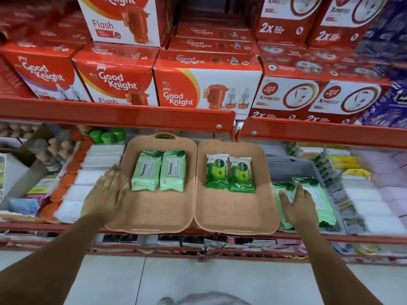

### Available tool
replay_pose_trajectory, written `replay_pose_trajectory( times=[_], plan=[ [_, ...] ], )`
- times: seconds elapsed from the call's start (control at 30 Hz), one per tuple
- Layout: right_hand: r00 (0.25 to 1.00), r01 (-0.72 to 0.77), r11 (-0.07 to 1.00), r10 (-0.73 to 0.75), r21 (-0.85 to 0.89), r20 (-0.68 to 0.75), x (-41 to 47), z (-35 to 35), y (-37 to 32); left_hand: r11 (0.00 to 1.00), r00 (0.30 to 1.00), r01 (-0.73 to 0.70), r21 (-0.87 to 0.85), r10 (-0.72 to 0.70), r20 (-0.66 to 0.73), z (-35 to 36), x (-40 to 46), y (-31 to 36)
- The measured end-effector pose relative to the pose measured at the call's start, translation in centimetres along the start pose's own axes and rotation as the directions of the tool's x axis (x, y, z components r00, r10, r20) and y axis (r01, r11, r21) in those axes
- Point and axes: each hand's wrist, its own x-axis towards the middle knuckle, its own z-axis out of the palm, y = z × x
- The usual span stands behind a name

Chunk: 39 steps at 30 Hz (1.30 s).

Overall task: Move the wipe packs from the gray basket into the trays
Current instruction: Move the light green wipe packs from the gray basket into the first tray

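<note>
Two tan trays are sitting side by side on a red shop shelf (154, 230), their inner edges touching. The left tray (152, 208) is carrying two pale green wipe packs (159, 170), lying flat next to each other in its far half. The right tray (233, 210) is carrying two darker green wipe packs (230, 176), also side by side in its far half.

The left hand (105, 194) is lying flat and spread, fingers (112, 172) straight, against the left rim of the left tray; it is gripping nothing.

Just to the right of the right tray, the gray basket (308, 168) is standing on the same shelf with more pale green packs (319, 199) lying in its near part. The right hand (297, 205) is reaching into the basket, pressing down on those packs with fingers partly curled; whether it is actually gripping one cannot be told.

Red boxes (198, 84) are filling the shelf above.
</note>
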Motion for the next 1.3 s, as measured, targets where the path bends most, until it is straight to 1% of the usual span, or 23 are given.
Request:
replay_pose_trajectory(
  times=[0.03, 0.1, 0.23, 0.3, 0.43, 0.53, 0.6, 0.73, 0.9, 1.03, 1.1, 1.17, 1.23, 1.3],
  plan=[
    [0.999, -0.029, 0.999, 0.030, -0.022, 0.012, -0.1, 0.0, 0.0, 1.000, 1.000, 0.007, 0.004, -0.007, -0.012, 0.0, -0.1, -0.3],
    [0.998, -0.027, 0.993, 0.033, -0.114, 0.055, 0.3, -0.4, 0.3, 1.000, 0.999, 0.012, 0.027, -0.011, -0.049, 0.1, 0.0, -0.2],
    [0.987, 0.079, 0.963, -0.040, -0.257, 0.153, 0.5, -0.4, 0.7, 0.998, 0.998, 0.018, 0.068, -0.014, -0.068, 0.4, 0.2, -0.1],
    [0.977, 0.120, 0.946, -0.059, -0.300, 0.204, 0.7, -0.5, 0.7, 0.997, 0.997, 0.028, 0.066, -0.023, -0.068, 0.4, 0.2, 0.2],
    [0.955, 0.137, 0.913, -0.018, -0.384, 0.298, 1.5, -0.8, 0.4, 0.996, 0.996, 0.044, 0.071, -0.039, -0.078, 0.5, 0.1, 0.4],
    [0.943, 0.146, 0.878, 0.015, -0.456, 0.332, 2.1, -0.8, -0.4, 0.996, 0.996, 0.046, 0.073, -0.040, -0.076, 0.6, 0.0, 0.5],
    [0.945, 0.133, 0.887, 0.021, -0.442, 0.326, 2.3, -0.8, -0.6, 0.996, 0.996, 0.043, 0.072, -0.037, -0.082, 0.6, -0.1, 0.6],
    [0.962, 0.086, 0.940, 0.009, -0.331, 0.274, 2.4, -1.1, 0.2, 0.997, 0.995, 0.048, 0.061, -0.042, -0.094, 0.6, -0.2, 0.7],
    [0.993, 0.057, 0.957, -0.025, -0.285, 0.113, 1.5, -2.0, -0.8, 0.998, 0.994, 0.039, 0.040, -0.035, -0.101, 0.5, -0.4, 0.9],
    [0.998, 0.048, 0.978, -0.055, -0.205, -0.032, -0.4, -2.8, -3.3, 0.999, 0.994, 0.020, 0.037, -0.016, -0.105, 0.5, -0.3, 0.8],
    [0.992, 0.107, 0.982, -0.115, -0.159, -0.044, -2.1, -2.5, -5.7, 0.999, 0.994, 0.012, 0.031, -0.008, -0.108, 0.5, -0.2, 0.8],
    [0.975, 0.219, 0.969, -0.222, -0.115, -0.013, -4.6, -1.5, -8.8, 1.000, 0.993, 0.010, 0.026, -0.007, -0.115, 0.5, -0.2, 0.7],
    [0.935, 0.353, 0.929, -0.349, -0.111, 0.053, -7.3, 0.2, -12.4, 1.000, 0.993, 0.007, 0.023, -0.004, -0.116, 0.4, -0.2, 0.7],
    [0.891, 0.438, 0.897, -0.424, -0.060, 0.166, -9.7, 2.3, -16.2, 1.000, 0.994, 0.003, 0.022, 0.000, -0.112, 0.6, -0.2, 0.7]
  ],
)
